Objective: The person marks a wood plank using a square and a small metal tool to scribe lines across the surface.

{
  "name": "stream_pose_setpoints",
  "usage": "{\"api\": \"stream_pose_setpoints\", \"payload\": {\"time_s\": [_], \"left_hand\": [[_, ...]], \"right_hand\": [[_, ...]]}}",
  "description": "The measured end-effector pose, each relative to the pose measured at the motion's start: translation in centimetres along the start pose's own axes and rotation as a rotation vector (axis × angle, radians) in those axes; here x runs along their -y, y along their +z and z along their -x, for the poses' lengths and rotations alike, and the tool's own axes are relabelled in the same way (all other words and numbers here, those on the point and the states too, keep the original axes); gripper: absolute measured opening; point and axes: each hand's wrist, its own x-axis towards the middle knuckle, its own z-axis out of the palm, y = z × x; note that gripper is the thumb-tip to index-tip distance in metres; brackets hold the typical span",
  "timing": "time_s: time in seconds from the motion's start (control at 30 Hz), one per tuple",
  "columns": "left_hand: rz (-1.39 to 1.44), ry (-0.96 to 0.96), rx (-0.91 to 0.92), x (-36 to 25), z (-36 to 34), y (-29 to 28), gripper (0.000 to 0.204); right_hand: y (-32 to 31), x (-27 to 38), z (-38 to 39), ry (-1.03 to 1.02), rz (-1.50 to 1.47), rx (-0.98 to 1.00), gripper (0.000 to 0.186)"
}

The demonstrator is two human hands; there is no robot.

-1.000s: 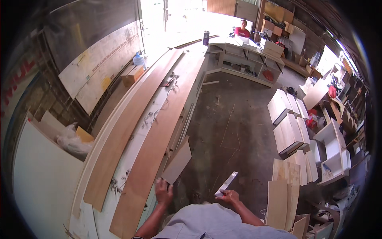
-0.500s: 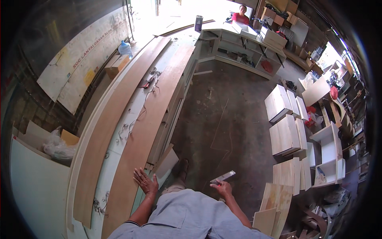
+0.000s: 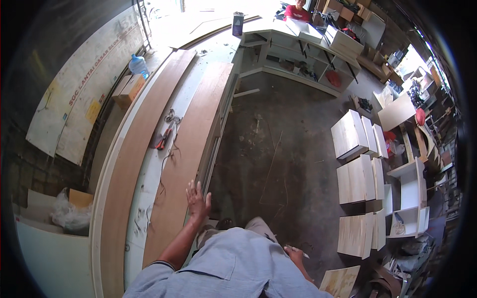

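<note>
My left hand (image 3: 198, 201) is open, fingers stretched, at the right edge of a long brown wooden board (image 3: 185, 141); whether it touches the board I cannot tell. Low beside my right hip, my right hand (image 3: 295, 253) is closed round a flat silvery tool (image 3: 306, 256), of which only a small pale end shows. A second brown board (image 3: 133, 154) lies parallel on the same long white surface (image 3: 142, 191). Between the boards rest pliers (image 3: 163, 139) with red and black handles and some thin curled strips (image 3: 171, 118).
Wooden drawers (image 3: 354, 179) stand in rows on the floor to my right. A low white cabinet (image 3: 298, 74) crosses the far end, where a person in red (image 3: 297, 13) is. A dark can (image 3: 238, 24) stands on the far corner. At left are a blue water jug (image 3: 138, 65) and a cardboard box (image 3: 130, 92).
My view has shifted along the boards, bringing the pliers nearer. My left hand has moved from the board's face to its edge. My right hand has dropped beside my body with the tool.
</note>
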Motion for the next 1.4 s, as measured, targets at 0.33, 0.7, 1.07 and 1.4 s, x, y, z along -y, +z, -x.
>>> {"api": "stream_pose_setpoints", "payload": {"time_s": [0.33, 0.7, 1.07, 1.4], "left_hand": [[-0.271, -0.417, -0.097, -1.7, -19.8, 8.7, 0.098], [0.032, -0.446, -0.240, -7.6, -32.4, 10.5, 0.080], [-0.356, -0.952, -0.616, 1.1, -51.9, 14.3, 0.062], [-0.558, -0.993, -0.491, 0.9, -52.5, 14.8, 0.057]], "right_hand": [[-0.6, 15.7, -16.9, -0.125, 0.321, 0.162, 0.067], [-12.9, 55.3, -37.2, -0.641, 0.151, -0.029, 0.073], [-3.2, 97.8, -25.6, -1.550, 0.241, 0.287, 0.082], [3.0, 106.8, -28.7, -0.601, -0.506, 1.054, 0.038]]}}
